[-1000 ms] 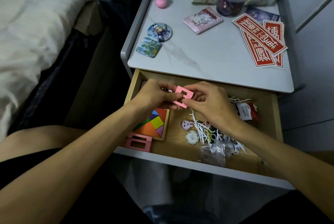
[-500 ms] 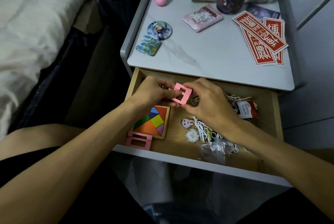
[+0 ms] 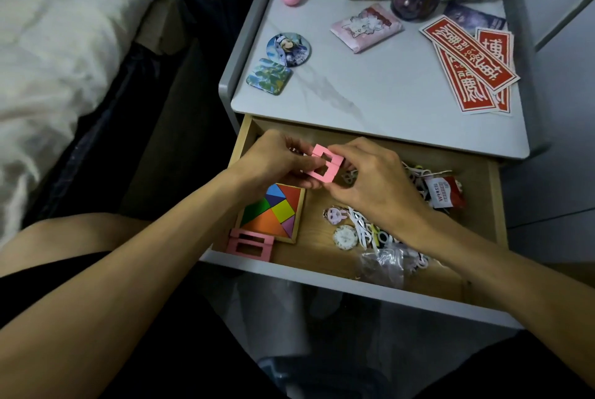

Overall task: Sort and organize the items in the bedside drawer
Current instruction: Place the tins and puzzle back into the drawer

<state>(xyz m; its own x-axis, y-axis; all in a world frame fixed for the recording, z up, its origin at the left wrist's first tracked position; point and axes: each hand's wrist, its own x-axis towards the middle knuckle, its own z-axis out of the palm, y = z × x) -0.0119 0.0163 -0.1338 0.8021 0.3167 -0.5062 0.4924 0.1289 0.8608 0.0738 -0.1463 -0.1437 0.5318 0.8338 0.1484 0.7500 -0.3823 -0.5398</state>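
Left hand (image 3: pixel 273 163) and right hand (image 3: pixel 370 179) pinch one pink frame (image 3: pixel 323 167); drawer (image 3: pixel 322 258) stickers (image 3: pixel 370 231) at five o'clock look mostly unsorted.

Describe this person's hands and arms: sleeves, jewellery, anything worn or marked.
The left hand and right hand wear no gloves, and no ring shows on the fingers in view. The left forearm and right forearm are uncovered as far as the picture reaches: no sleeve, watch, bracelet or marking shows.

Home bedroom: bed (image 3: pixel 64 60) w/ bedside table (image 3: pixel 386 92), open drawer (image 3: pixel 492 205).
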